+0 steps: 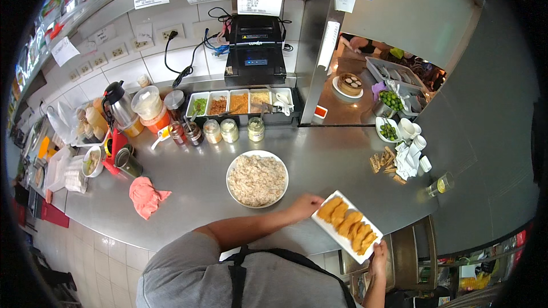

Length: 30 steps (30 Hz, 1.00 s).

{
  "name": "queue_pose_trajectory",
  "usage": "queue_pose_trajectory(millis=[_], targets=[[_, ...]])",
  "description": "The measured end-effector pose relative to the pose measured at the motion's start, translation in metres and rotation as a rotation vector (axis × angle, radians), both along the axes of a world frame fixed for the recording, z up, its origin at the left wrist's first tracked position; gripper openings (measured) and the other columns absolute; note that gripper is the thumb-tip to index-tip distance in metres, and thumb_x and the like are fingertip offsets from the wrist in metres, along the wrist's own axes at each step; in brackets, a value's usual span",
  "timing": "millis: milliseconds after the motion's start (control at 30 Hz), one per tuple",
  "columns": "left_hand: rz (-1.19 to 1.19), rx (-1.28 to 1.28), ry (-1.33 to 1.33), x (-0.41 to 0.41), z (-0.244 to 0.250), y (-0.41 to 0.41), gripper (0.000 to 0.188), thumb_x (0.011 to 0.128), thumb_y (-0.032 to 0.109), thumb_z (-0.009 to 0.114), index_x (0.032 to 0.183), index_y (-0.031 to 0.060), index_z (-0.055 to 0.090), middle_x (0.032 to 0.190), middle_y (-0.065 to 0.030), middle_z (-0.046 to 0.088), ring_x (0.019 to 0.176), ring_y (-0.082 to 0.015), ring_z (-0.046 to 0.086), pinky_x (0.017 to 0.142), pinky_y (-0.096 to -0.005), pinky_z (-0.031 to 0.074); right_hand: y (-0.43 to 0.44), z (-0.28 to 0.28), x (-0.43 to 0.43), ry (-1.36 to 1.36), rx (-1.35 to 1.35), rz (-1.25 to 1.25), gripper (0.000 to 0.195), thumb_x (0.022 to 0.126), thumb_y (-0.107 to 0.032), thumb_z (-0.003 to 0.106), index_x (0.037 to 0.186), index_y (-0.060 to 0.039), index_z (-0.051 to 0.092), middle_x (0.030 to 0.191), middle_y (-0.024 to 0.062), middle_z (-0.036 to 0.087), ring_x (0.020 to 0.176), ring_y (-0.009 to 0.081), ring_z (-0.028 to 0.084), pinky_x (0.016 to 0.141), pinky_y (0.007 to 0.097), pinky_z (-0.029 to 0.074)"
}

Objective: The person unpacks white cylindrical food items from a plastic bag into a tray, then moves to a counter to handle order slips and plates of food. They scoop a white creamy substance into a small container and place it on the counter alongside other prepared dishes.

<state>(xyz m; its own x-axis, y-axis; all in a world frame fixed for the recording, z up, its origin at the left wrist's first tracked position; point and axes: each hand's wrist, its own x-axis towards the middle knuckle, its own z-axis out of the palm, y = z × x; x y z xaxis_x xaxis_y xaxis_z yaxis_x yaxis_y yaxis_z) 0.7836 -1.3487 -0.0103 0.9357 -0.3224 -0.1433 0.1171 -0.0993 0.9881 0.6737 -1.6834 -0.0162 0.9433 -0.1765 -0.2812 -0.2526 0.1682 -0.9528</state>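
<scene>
A white rectangular plate [329,225] with a row of golden fried pieces [349,224] is held over the counter's front edge, tilted diagonally in the picture. My left hand [306,206] grips its upper left end. At the plate's lower right end, my right hand [378,258] has hold of the rim. Left of the plate, a round white bowl [228,182] heaped with fried rice [257,179] rests on the steel counter [192,205]. The undersides of the plate and most fingertips are hidden.
Topping trays [218,103] and glass jars [256,129] line the back below a black receipt printer [255,51]. A pink cloth [145,196] lies left. Clothespins [383,160], a bowl of green citrus [388,130] and a drinking glass [445,183] stand right. A bamboo steamer [349,84] is in the pass-through.
</scene>
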Motion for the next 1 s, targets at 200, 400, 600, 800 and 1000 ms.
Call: queue_pose_trajectory(millis=[200, 400, 600, 800, 1000], targets=[[0.342, -0.088, -0.205, 0.079, 0.015, -0.022, 0.033, 0.095, 0.014, 0.057, 0.125, 0.0017, 0.058, 0.112, -0.0045, 0.066, 0.098, -0.011, 0.059, 0.085, -0.0274, 0.048, -0.003, -0.001, 0.096, -0.124, 0.062, -0.088, 0.026, 0.098, -0.014, 0.047, 0.121, -0.0037, 0.048, 0.114, 0.0077, 0.059, 0.101, 0.0161, 0.059, 0.087, 0.0314, 0.048], [0.471, 0.005, -0.399, 0.02, 0.085, 0.069, 0.034, 0.089, -0.01, 0.05, 0.12, 0.0027, 0.059, 0.108, -0.0072, 0.064, 0.096, -0.0153, 0.062, 0.087, -0.027, 0.049, 0.04, -0.026, 0.219, -0.209, 0.149, -0.177, 0.031, 0.096, -0.011, 0.043, 0.125, -0.0004, 0.047, 0.113, 0.0092, 0.059, 0.097, 0.018, 0.061, 0.081, 0.0311, 0.051], [1.003, 0.087, -0.24, -0.08, 0.097, 0.169, 0.026, 0.095, 0.004, 0.055, 0.119, -0.0033, 0.058, 0.108, -0.0129, 0.065, 0.097, -0.0189, 0.063, 0.087, -0.031, 0.051, 0.091, -0.044, 0.324, -0.142, 0.145, -0.292, 0.026, 0.097, -0.015, 0.043, 0.121, -0.0032, 0.043, 0.108, 0.0109, 0.058, 0.087, 0.0192, 0.062, 0.068, 0.0339, 0.055], [1.315, 0.112, -0.247, -0.158, 0.079, 0.213, 0.024, 0.094, 0.006, 0.056, 0.116, -0.0014, 0.06, 0.1, -0.0091, 0.066, 0.089, -0.0162, 0.062, 0.081, -0.03, 0.052, 0.131, -0.059, 0.396, -0.066, 0.126, -0.423, 0.021, 0.097, -0.009, 0.042, 0.116, -0.0008, 0.042, 0.106, 0.0138, 0.057, 0.083, 0.0215, 0.063, 0.056, 0.0319, 0.055], [1.412, 0.103, -0.222, -0.176, 0.072, 0.23, 0.021, 0.094, 0.005, 0.055, 0.113, -0.0009, 0.062, 0.096, -0.0072, 0.065, 0.083, -0.0139, 0.06, 0.076, -0.0281, 0.051, 0.149, -0.06, 0.437, -0.052, 0.071, -0.343, 0.027, 0.093, -0.006, 0.043, 0.12, -0.0015, 0.045, 0.108, 0.0136, 0.059, 0.078, 0.0224, 0.064, 0.053, 0.0323, 0.056]])
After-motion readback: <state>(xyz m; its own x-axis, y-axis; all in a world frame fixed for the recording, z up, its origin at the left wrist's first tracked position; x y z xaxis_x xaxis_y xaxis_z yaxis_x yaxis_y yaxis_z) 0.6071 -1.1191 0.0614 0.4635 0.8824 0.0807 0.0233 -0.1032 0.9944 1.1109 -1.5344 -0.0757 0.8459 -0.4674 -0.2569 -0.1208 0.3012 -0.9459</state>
